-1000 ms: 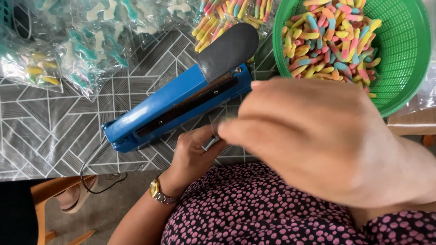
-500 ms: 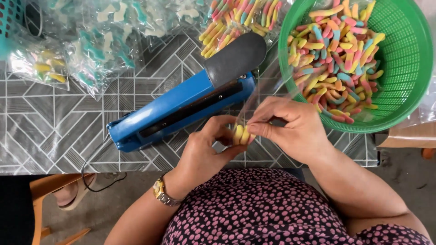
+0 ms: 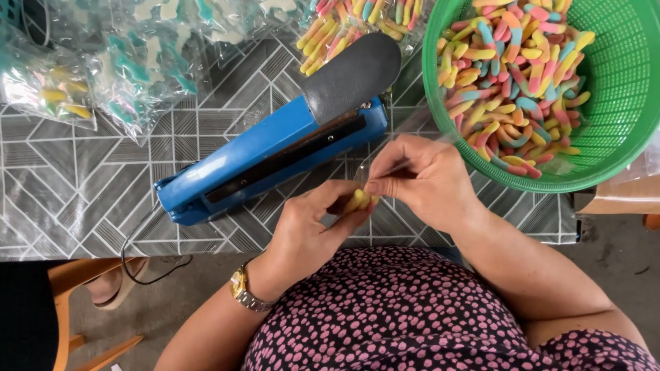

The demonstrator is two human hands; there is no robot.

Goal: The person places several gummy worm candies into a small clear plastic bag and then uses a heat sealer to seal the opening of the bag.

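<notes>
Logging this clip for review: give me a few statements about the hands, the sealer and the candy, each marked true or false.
1. Both hands hold a small clear bag of candy between them. True: the left hand and the right hand pinch it together.
2. The blue sealer lies on the patterned tablecloth. True.
3. The green basket is empty. False: it holds many coloured gummy worms.
4. The wristwatch is on the right wrist. False: it is on the left.
5. The right hand presses the sealer's handle. False: it is at the bag, apart from the sealer.
</notes>
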